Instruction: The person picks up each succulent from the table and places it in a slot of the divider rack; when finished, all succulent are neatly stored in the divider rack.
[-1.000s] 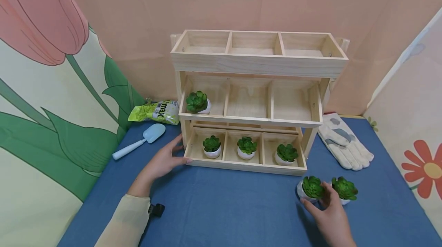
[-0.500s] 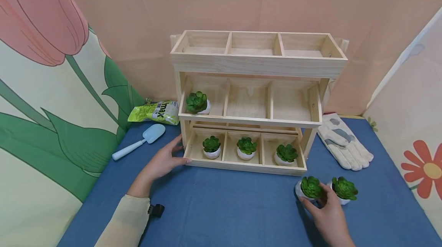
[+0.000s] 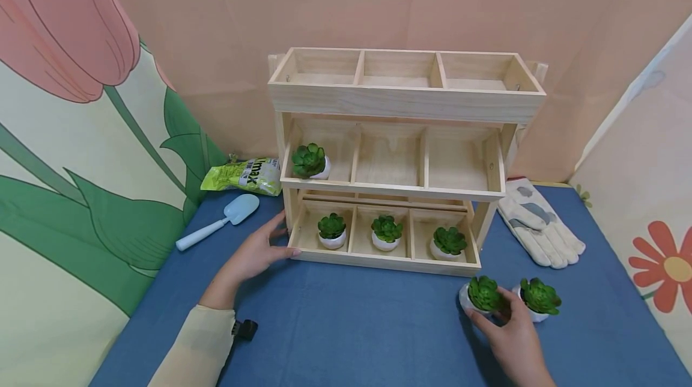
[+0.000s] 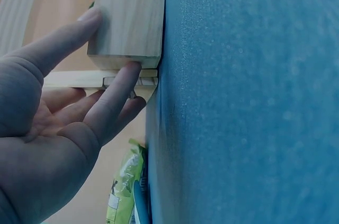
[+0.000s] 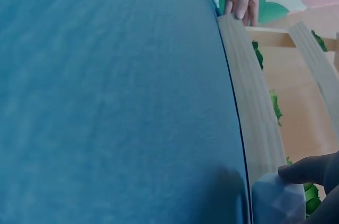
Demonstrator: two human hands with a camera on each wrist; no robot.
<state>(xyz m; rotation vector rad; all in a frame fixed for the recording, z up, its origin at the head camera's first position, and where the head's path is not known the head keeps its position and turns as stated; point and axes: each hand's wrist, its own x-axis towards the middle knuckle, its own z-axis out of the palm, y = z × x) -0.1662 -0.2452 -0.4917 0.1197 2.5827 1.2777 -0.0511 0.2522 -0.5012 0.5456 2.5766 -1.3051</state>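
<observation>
A three-tier wooden planter shelf (image 3: 406, 101) stands on the blue cloth, each tier split into three compartments. My left hand (image 3: 263, 249) touches the left front corner of its lowest tier, thumb at the front board and fingers by the side; in the left wrist view the fingers look mostly straight. At the lower right, my right hand (image 3: 510, 336) pinches the white pot (image 5: 278, 197) of a small succulent (image 3: 484, 294). Whether that pot touches the cloth I cannot tell. Just right of it stands another potted succulent (image 3: 539, 297), its pot partly hidden by my fingers.
Three potted succulents (image 3: 386, 229) occupy the bottom tier, one per compartment. Another succulent (image 3: 309, 160) sits in the middle tier's left compartment. A light blue trowel (image 3: 240, 209) and a green bag (image 3: 244, 176) lie left of the shelf, white-grey gloves (image 3: 540, 223) to its right.
My right hand has shifted slightly left with the succulent, widening the gap to the other potted succulent. The left hand has stayed at the shelf corner.
</observation>
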